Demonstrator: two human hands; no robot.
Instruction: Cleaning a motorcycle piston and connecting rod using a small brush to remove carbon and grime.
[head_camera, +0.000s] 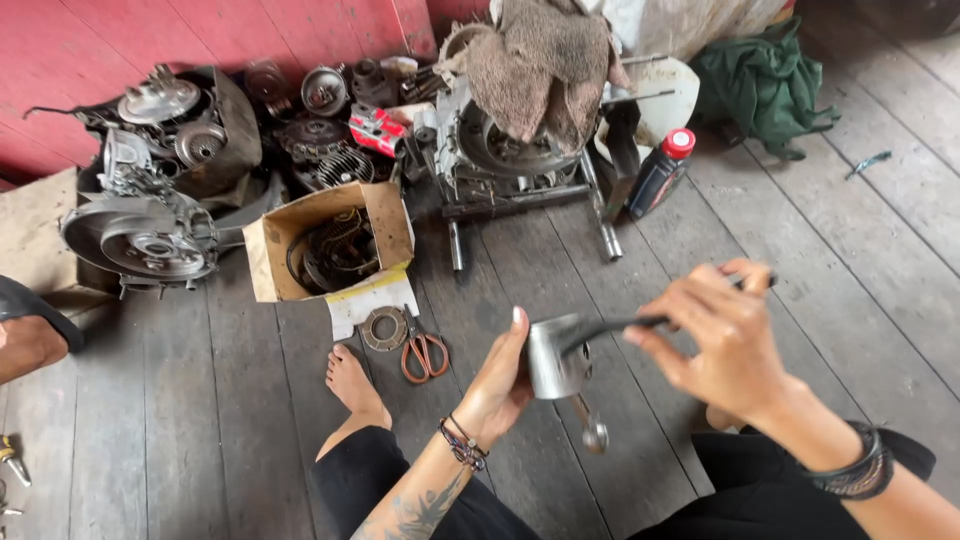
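My left hand (498, 385) grips a grey metal piston (553, 357) with its connecting rod (588, 424) hanging down below it. My right hand (722, 340) holds a thin dark tool (620, 325) whose tip reaches into the piston's open top. Both hands are raised above the grey plank floor (780, 260), in front of my black-clad knees. My bare left foot (352, 383) rests on the boards to the left of the piston.
Orange-handled scissors (424, 352) and a round gasket ring (384, 328) lie by my foot. Behind stand a cardboard box (272, 240) of parts, engine cases (145, 235), a cloth-covered engine (510, 150), a black oil bottle (660, 170) and a green cloth (765, 85). Another person's foot (25, 345) shows at left.
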